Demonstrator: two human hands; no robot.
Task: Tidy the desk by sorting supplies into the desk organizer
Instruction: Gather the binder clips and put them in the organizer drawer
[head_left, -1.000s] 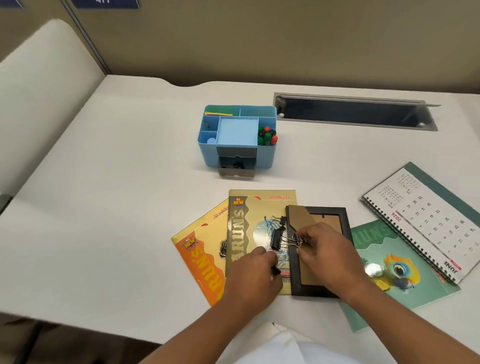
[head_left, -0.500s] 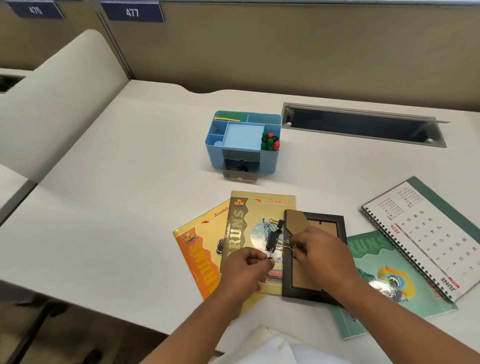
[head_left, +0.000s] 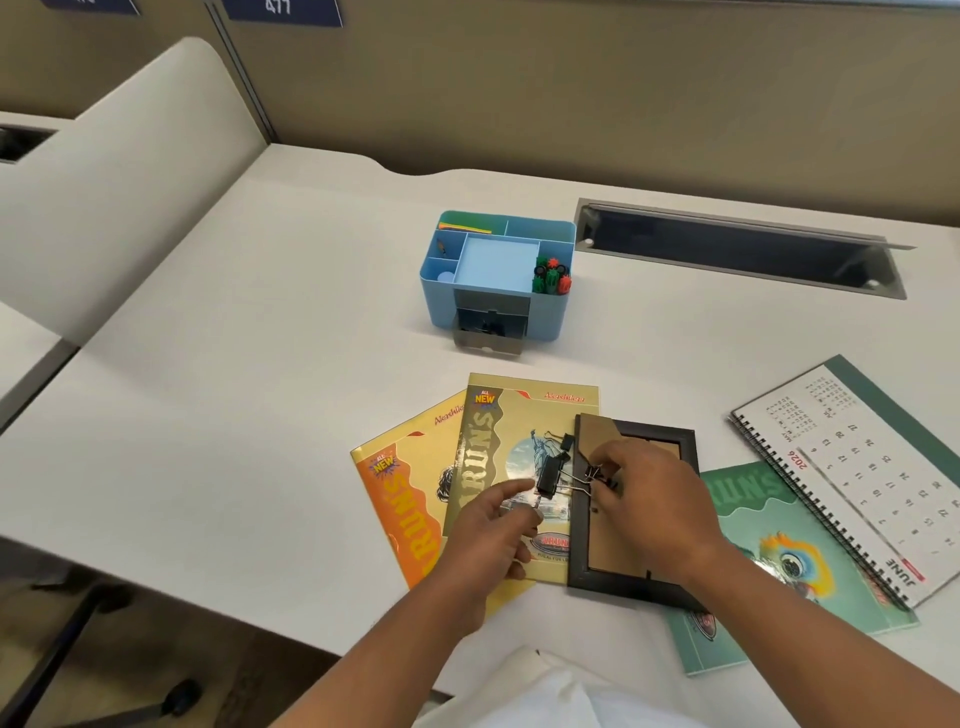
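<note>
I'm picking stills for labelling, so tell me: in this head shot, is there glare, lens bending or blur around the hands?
Head view, light: soft, even, faint shadows. Head view, glare: a bright patch on the green notebook. Head view, distortion: desk edges bow. Head view, focus: right hand and the binder clip it pinches look slightly soft.

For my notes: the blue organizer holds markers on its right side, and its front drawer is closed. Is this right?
Not fully. The head view shows the front drawer of the blue organizer pulled open, dark clips inside. The markers do stand on its right side.
</note>
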